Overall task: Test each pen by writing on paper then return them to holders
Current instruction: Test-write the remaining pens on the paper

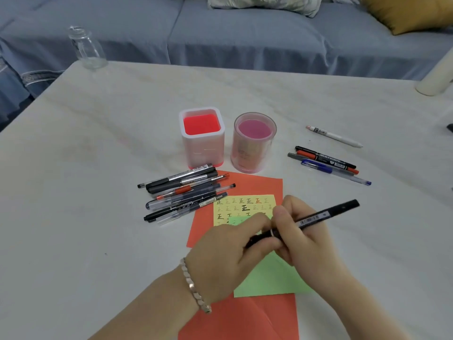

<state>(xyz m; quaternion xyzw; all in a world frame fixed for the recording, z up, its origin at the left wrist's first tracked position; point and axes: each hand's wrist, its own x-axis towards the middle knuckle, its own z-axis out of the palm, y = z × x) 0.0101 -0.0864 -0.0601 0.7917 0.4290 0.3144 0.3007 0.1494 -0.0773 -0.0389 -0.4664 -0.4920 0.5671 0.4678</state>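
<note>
Desk (98,143): pale top; I see everything below lying on it.
Left hand (228,249): near the front edge, fingers curled round the lower end of the black pen (326,213).
Right hand (301,239): touching the left, thumb and fingers pinching the same pen's barrel; the upper end points away to the right.
Square holder (203,153): middle of the desk, upright, red inside.
Round holder (247,153): just to its right, upright, pink inside.
Pile of pens (186,195): lying left of the papers, in front of the square holder.
Group of pens (328,164): right of the round holder, side by side.
White pen (335,136): alone, behind that group.
Yellow paper (245,204): marked with rows of characters, partly under my view of the hands.
Green paper (269,278): overlapping the yellow, beneath the hands.
Red paper (250,185): under both.
Bracelet (195,285): on the left wrist.
Glass jar (87,49): far left corner.
</note>
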